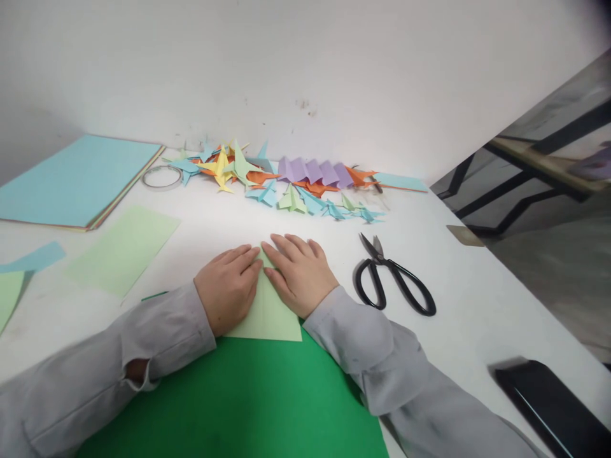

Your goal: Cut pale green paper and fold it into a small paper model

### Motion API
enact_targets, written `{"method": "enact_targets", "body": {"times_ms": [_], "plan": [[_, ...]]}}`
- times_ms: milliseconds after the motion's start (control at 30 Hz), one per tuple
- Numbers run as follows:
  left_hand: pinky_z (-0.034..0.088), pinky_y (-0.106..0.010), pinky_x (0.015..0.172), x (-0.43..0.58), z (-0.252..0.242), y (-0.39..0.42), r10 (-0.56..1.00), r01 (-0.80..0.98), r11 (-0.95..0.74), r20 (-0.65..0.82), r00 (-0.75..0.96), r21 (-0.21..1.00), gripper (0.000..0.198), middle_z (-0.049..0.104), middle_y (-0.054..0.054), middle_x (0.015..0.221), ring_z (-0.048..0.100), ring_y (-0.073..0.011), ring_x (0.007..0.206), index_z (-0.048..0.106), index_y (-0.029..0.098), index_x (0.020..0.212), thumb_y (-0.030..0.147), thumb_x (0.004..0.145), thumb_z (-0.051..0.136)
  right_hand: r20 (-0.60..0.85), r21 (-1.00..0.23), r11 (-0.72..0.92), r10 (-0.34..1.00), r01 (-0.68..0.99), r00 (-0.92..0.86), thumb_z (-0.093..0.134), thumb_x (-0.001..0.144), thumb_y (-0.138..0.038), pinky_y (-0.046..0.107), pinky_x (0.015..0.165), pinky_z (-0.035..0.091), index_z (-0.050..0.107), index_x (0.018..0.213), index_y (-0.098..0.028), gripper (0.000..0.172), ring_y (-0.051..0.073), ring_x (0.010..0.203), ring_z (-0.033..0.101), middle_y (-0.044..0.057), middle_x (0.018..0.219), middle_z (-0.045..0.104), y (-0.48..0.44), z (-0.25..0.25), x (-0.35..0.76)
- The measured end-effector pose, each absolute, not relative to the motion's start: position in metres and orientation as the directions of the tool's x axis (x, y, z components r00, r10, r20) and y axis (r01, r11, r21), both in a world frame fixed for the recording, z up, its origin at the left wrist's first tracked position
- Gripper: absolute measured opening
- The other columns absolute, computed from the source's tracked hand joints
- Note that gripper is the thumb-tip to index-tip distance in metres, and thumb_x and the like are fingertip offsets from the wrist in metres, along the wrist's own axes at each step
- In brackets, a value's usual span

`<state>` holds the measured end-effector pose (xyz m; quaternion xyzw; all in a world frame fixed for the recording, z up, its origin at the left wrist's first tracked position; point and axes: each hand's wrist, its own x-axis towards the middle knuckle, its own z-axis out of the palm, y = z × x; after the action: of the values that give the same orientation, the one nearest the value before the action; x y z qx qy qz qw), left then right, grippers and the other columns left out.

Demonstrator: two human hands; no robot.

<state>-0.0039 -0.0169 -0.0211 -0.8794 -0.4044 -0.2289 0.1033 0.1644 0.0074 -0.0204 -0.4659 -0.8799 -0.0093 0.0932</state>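
Note:
A pale green sheet of paper [270, 318] lies on a green sheet [243, 394], its sides narrowing to a tip between my hands. My left hand [231, 289] presses on the paper's left side, fingers bent and close together near the tip. On the right side, my right hand [300, 270] lies with its fingers stretched out and apart, thumb and fingertips at the paper's edge. Both hands cover much of the sheet, so its folds are partly hidden. Black-handled scissors [382, 267] lie slightly open to the right of my right hand.
Folded paper planes [238, 165] and a pleated purple paper [315, 172] line the wall. A stack of coloured paper [71, 181], a tape roll [162, 178] and a loose pale green sheet [126, 248] lie left. A black object [548, 401] sits near the right edge.

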Motion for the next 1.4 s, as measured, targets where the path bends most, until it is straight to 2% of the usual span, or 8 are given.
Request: {"method": "enact_targets", "body": {"times_ms": [200, 367, 633, 833, 1100, 1400], "plan": [[0.051, -0.039, 0.088, -0.004, -0.022, -0.017, 0.615, 0.736, -0.677, 0.556, 0.559, 0.009, 0.029, 0.064, -0.020, 0.105, 0.059, -0.0263, 0.102, 0.063, -0.001, 0.097, 0.011, 0.083, 0.041, 0.126, -0.019, 0.562, 0.822, 0.827, -0.555, 0.022, 0.092, -0.042, 0.056, 0.097, 0.025, 0.035, 0.134, -0.023, 0.049, 0.031, 0.127, 0.029, 0.004, 0.143, 0.033, 0.006, -0.019, 0.166], [0.051, -0.040, 0.089, -0.005, -0.022, -0.019, 0.623, 0.734, -0.679, 0.535, 0.571, 0.007, 0.028, 0.064, -0.020, 0.106, 0.058, -0.0276, 0.104, 0.063, -0.001, 0.097, 0.012, 0.083, 0.042, 0.099, -0.008, 0.570, 0.818, 0.822, -0.566, 0.020, 0.091, -0.044, 0.056, 0.097, 0.025, 0.032, 0.136, -0.022, 0.051, 0.031, 0.129, 0.026, 0.004, 0.145, 0.029, 0.006, -0.020, 0.167], [0.050, -0.041, 0.091, -0.006, -0.023, -0.019, 0.655, 0.742, -0.671, 0.485, 0.579, 0.021, 0.030, 0.063, -0.018, 0.110, 0.056, -0.0268, 0.107, 0.062, 0.003, 0.099, 0.012, 0.083, 0.039, 0.086, -0.030, 0.584, 0.810, 0.811, -0.580, 0.023, 0.085, -0.061, 0.058, 0.098, 0.023, 0.025, 0.139, -0.023, 0.066, 0.034, 0.129, 0.024, 0.006, 0.145, 0.027, 0.006, -0.020, 0.168], [0.049, -0.043, 0.092, -0.006, -0.024, -0.020, 0.664, 0.739, -0.673, 0.472, 0.580, 0.038, 0.030, 0.060, -0.021, 0.112, 0.055, -0.0282, 0.109, 0.061, 0.001, 0.100, 0.010, 0.081, 0.040, 0.081, -0.037, 0.589, 0.807, 0.807, -0.585, 0.022, 0.085, -0.060, 0.059, 0.097, 0.023, 0.025, 0.139, -0.029, 0.062, 0.035, 0.129, 0.024, 0.007, 0.145, 0.028, 0.005, -0.019, 0.167], [0.049, -0.044, 0.090, -0.006, -0.021, -0.023, 0.692, 0.771, -0.635, 0.481, 0.539, 0.050, 0.029, 0.062, -0.020, 0.109, 0.056, -0.0276, 0.107, 0.061, 0.004, 0.099, 0.013, 0.082, 0.039, 0.065, -0.026, 0.590, 0.806, 0.807, -0.588, 0.023, 0.085, -0.060, 0.059, 0.098, 0.023, 0.028, 0.138, -0.028, 0.062, 0.035, 0.130, 0.023, 0.007, 0.146, 0.026, 0.005, -0.018, 0.167], [0.049, -0.043, 0.091, -0.007, -0.019, -0.028, 0.689, 0.782, -0.623, 0.491, 0.533, 0.026, 0.029, 0.061, -0.021, 0.108, 0.055, -0.0300, 0.107, 0.062, 0.001, 0.097, 0.012, 0.081, 0.040, 0.068, -0.032, 0.589, 0.807, 0.807, -0.587, 0.022, 0.085, -0.060, 0.059, 0.098, 0.023, 0.028, 0.138, -0.029, 0.062, 0.035, 0.130, 0.023, 0.007, 0.146, 0.026, 0.005, -0.018, 0.167]]}}
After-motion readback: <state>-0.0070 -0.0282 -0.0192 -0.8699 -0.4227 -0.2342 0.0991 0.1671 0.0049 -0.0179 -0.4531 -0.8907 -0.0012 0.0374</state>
